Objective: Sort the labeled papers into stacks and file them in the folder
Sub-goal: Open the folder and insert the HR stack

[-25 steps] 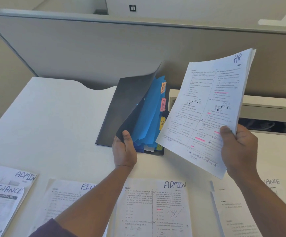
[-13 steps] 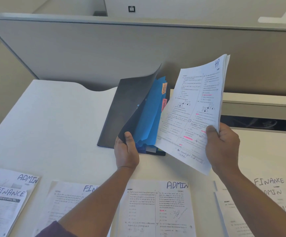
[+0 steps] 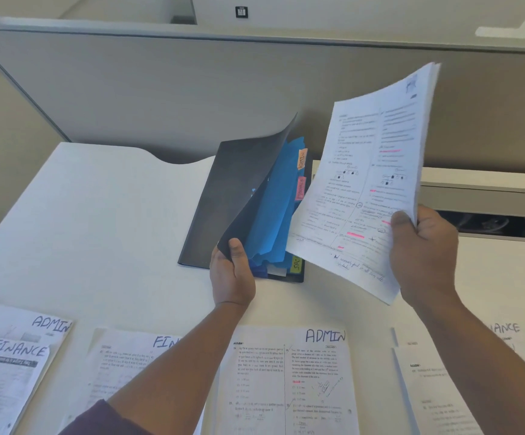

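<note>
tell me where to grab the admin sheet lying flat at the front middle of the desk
Take the ADMIN sheet by its far right corner, near the label, coming from the right. It lies flat and the left forearm crosses its left edge, so slide fingers under that free corner. The right hand would have to put down its paper stack first.

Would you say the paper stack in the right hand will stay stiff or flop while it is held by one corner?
The paper stack probably flops somewhat: gripped only at its lower edge by the right hand, it already curves. Several sheets together likely give it some stiffness, as it stands nearly upright. The loose sheets may fan or slip apart, since their top edges look splayed.
</note>
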### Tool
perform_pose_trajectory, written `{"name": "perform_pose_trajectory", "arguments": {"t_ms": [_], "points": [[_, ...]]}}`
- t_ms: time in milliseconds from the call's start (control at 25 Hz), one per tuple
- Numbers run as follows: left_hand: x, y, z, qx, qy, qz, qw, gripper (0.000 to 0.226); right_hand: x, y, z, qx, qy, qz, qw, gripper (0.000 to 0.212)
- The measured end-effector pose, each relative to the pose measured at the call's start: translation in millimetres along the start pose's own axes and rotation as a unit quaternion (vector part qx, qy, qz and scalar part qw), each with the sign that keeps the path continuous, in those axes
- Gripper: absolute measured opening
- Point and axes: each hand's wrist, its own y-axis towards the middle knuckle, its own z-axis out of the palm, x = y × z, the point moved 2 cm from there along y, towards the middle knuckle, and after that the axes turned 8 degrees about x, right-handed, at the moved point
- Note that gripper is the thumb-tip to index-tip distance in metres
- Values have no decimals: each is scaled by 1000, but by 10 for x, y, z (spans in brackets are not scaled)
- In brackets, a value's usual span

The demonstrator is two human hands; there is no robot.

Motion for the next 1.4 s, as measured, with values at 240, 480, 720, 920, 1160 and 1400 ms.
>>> {"name": "perform_pose_trajectory", "arguments": {"t_ms": [240,480,720,920,1160,1400], "points": [[29,31,-26,-1,46,27,999,80,-232,39,-67,9,-9,48,999,21],[37,33,-22,4,50,37,998,95,-242,-261,166,15,44,20,999,15],[20,3,-8,17,90,91,992,80,-366,-153,362,17,76,100,992,21],[-80,-43,34,63,321,231,917,71,-395,-21,429,22,116,142,983,23],[-82,-102,92,77,457,284,839,89,-396,135,399,28,116,147,982,19],[-46,-47,119,84,474,256,839,81,-379,160,399,43,109,144,983,22]]}}
